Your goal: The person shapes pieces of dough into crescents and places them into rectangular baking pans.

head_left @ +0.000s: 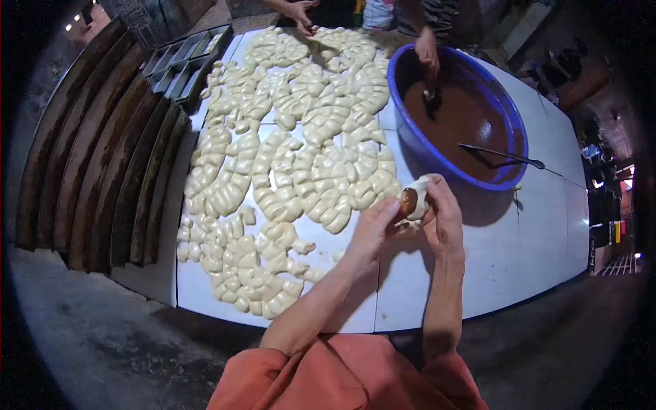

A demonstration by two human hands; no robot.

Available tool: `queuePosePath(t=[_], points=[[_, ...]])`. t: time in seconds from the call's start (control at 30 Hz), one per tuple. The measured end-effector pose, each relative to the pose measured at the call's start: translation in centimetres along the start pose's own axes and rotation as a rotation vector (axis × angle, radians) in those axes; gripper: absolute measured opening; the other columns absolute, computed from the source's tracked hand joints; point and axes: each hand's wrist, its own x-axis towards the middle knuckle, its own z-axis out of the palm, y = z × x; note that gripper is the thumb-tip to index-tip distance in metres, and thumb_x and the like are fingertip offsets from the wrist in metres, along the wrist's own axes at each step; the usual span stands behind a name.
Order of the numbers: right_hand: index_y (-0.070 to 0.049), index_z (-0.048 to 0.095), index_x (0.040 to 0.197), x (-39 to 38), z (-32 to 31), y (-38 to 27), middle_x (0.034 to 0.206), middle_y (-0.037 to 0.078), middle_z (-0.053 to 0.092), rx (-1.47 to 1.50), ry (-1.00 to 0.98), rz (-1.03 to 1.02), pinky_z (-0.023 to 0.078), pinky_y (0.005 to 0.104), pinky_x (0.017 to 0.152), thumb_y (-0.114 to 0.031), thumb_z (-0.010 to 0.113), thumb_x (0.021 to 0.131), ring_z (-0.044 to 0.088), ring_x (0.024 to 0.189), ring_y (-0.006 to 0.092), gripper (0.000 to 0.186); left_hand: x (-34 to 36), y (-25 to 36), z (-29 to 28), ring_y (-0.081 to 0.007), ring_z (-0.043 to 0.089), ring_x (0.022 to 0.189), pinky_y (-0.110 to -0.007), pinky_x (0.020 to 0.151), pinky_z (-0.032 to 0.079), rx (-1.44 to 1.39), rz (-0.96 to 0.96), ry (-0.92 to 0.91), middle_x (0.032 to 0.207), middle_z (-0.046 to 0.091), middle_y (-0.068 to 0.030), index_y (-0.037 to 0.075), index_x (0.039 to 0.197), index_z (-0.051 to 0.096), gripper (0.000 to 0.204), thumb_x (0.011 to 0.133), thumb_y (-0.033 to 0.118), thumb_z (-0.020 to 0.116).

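Between both hands, above the white table [506, 253] and just in front of the blue tub, is a piece of pale dough [421, 198] with a glossy brown filling [408, 201] showing on it. My left hand [374, 224] pinches its left side, the thumb close to the filling. Curled around the right side is my right hand [444, 215]. To the left of my hands, many pale dough pieces [328, 174] lie in joined, curved rows. The big blue tub [511, 121] holds a brown paste [451, 119].
A dark-handled utensil [523, 159] rests over the tub's near rim. Across the table, another person's hand [427, 53] reaches into the tub, and another hand [299, 14] hovers over the far dough. Dark curved boards [102, 164] and metal tins [181, 65] stand along the left side.
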Motion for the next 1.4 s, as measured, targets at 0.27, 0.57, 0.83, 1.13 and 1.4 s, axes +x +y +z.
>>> queuePosePath(t=[0.27,0.57,0.83,1.13,1.4], points=[[0.0,0.058,0.125,-3.7,4.5,5.5,0.118,0.012,0.06,-1.073,0.049,-0.552,0.05,0.0324,0.096,-0.005,0.07,0.086,0.062,0.113,0.0235,0.041,-2.1,0.8,-5.4,-0.0102,0.065,0.086,-0.022,0.073,0.053,0.121,0.135,0.229,0.102,0.07,-0.0055,-0.001,0.117,0.066,0.028,0.095,0.016,0.068],[-0.001,0.07,0.102,-3.7,6.3,7.4,0.092,0.004,0.066,-0.675,0.143,-0.184,0.048,0.0253,0.074,-0.012,0.07,0.091,0.061,0.086,0.0111,0.016,-1.8,2.3,-6.2,-0.005,0.06,0.075,-0.018,0.06,0.047,0.365,0.282,0.193,0.093,0.07,-0.002,-0.001,0.114,0.07,0.03,0.091,0.018,0.074],[-0.006,0.068,0.117,-5.0,3.8,7.6,0.126,0.008,0.055,-0.682,-0.175,-0.209,0.048,0.0274,0.084,-0.008,0.075,0.086,0.056,0.106,0.0132,0.032,-2.8,5.4,-6.7,-0.0138,0.067,0.085,-0.028,0.074,0.056,0.343,0.034,0.081,0.102,0.069,-0.007,0.001,0.119,0.067,0.035,0.093,0.024,0.071],[-0.003,0.058,0.114,-5.7,6.1,10.3,0.117,0.011,0.059,-0.538,0.168,-0.514,0.051,0.036,0.09,-0.006,0.062,0.096,0.059,0.106,0.0213,0.019,-4.4,3.9,-6.4,-0.0117,0.067,0.088,-0.027,0.076,0.059,0.333,0.115,0.0,0.103,0.069,-0.0055,0.0,0.115,0.069,0.024,0.094,0.009,0.063],[0.0,0.061,0.09,-5.8,5.1,10.0,0.081,0.009,0.062,-0.874,0.302,-0.5,0.049,0.034,0.069,-0.018,0.064,0.097,0.061,0.074,0.0203,0.019,-5.9,2.9,-6.2,-0.0071,0.063,0.083,-0.021,0.069,0.052,0.547,0.201,-0.065,0.092,0.071,-0.0042,-0.002,0.114,0.07,0.026,0.095,0.015,0.067]])
